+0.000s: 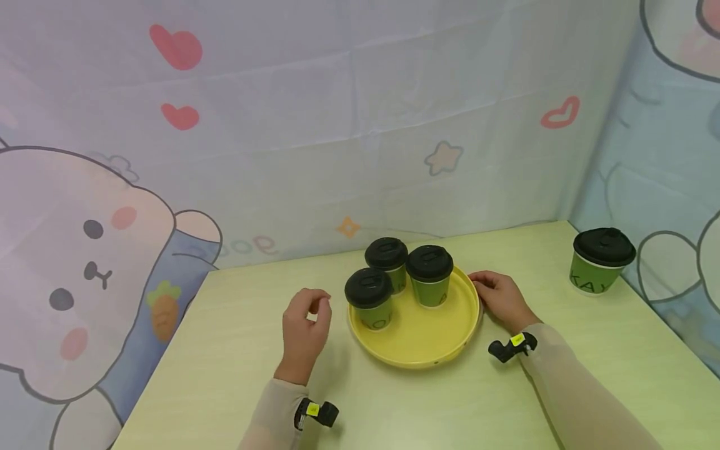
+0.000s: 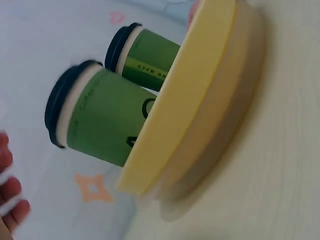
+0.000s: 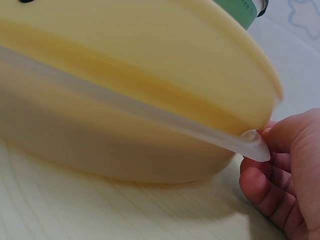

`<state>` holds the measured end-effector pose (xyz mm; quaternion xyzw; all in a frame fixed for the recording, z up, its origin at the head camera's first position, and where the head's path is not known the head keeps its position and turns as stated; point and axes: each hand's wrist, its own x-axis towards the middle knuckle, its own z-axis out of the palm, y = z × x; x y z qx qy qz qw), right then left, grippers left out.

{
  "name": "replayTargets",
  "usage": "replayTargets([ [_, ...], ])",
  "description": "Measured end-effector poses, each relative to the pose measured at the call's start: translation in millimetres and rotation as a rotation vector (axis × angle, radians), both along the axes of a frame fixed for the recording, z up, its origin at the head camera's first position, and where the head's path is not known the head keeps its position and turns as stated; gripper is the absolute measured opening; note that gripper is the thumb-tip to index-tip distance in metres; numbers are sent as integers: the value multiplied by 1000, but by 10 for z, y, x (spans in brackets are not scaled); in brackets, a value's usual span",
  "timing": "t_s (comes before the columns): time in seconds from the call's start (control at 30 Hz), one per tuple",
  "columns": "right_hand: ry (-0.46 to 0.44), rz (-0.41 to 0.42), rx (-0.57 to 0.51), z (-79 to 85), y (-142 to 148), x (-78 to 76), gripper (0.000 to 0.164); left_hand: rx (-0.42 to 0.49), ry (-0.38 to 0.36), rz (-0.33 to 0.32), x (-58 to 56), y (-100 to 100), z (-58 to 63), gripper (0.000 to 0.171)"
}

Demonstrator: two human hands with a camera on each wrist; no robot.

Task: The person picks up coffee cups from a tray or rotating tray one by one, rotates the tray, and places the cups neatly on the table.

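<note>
A round yellow tray stands on the table, carrying three green paper cups with black lids: a front left cup, a back cup and a right cup. My right hand is at the tray's right edge. In the right wrist view, its thumb and fingers pinch a pale translucent lip under the yellow rim. My left hand hovers left of the tray, apart from it, with loosely bent fingers and nothing in them. The left wrist view shows only its fingertips.
Another green cup with a black lid stands at the table's far right, near the side curtain. A printed cloth hangs behind the pale table. Each wrist wears a small black camera.
</note>
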<state>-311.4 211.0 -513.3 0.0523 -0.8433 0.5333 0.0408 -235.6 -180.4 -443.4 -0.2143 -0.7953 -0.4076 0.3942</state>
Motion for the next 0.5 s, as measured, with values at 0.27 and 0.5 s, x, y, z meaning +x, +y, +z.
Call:
replayTargets([
  [0.27, -1, 1, -13, 0, 22, -7, 32, 314, -777, 91, -219, 103, -298, 38],
  [0.5, -18, 4, -33, -10, 22, -16, 32, 250, -838, 69, -350, 238, -510, 41],
])
